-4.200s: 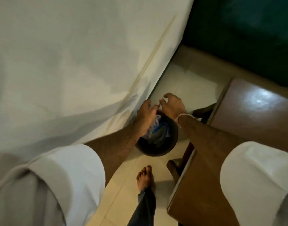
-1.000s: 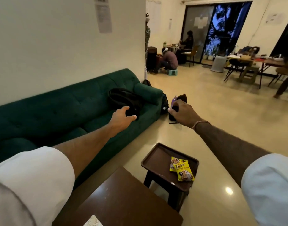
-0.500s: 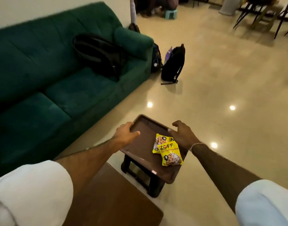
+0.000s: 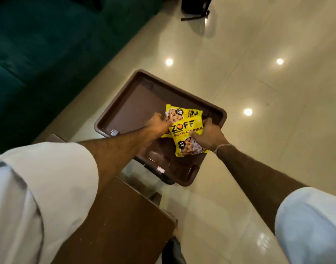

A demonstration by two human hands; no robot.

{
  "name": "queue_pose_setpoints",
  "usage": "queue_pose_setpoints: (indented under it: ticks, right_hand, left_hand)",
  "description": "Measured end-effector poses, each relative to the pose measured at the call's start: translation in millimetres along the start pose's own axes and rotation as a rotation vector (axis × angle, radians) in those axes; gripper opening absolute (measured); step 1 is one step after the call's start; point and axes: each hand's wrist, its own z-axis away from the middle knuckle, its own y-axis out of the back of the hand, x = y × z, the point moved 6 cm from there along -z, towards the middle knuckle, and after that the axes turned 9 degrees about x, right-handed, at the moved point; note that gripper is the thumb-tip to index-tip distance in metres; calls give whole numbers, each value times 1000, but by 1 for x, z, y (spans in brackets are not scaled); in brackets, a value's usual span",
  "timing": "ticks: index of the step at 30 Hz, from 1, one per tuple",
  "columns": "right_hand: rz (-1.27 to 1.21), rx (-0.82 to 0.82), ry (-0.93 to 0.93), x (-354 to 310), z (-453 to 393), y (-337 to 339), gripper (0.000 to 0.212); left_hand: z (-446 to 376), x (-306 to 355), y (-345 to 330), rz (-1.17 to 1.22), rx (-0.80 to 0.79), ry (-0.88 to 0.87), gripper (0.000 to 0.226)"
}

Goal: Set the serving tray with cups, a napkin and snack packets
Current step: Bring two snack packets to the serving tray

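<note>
Down on the brown serving tray [image 4: 125,103], two yellow snack packets lie overlapping toward its right side. The upper packet [image 4: 184,114] lies further from the person, and the lower packet [image 4: 188,139], printed with "ZOFF" and "SOYA CHUNKS", lies partly over it. The left hand [image 4: 156,125] reaches in from the left, its fingers touching the left edges of both packets where they overlap; whether it pinches them or only rests there cannot be told. The right hand [image 4: 209,134] is closed on the right edge of the lower packet, thumb on its face and fingers curled round the side. The tray sits on a small dark stool [image 4: 163,176] standing on the glossy cream floor [image 4: 258,82], where ceiling lights are reflected. A brown table [image 4: 121,225] stands nearer the person, just beside the stool. A dark green sofa [image 4: 39,44] fills the upper left. White sleeves cover both upper arms, and a pale thread circles the right wrist.
</note>
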Motion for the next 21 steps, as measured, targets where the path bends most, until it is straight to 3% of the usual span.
queue_pose_setpoints:
  ticks: [4, 10, 18, 21]
  right_hand:
    - [-49, 68, -39, 6, -6, -14, 67]
    - [-290, 56, -172, 21, -10, -21, 59]
    - [-774, 9, -244, 13, -5, -9, 13]
    - [-965, -34, -292, -11, -1, 1, 23]
  left_hand:
    - [-26, 5, -22, 142, 69, 32, 47]
    - [-30, 5, -39, 309, -81, 128, 32]
    - [-10, 3, -13, 621, -90, 270, 58]
    - [1, 15, 14, 751, -68, 273, 64]
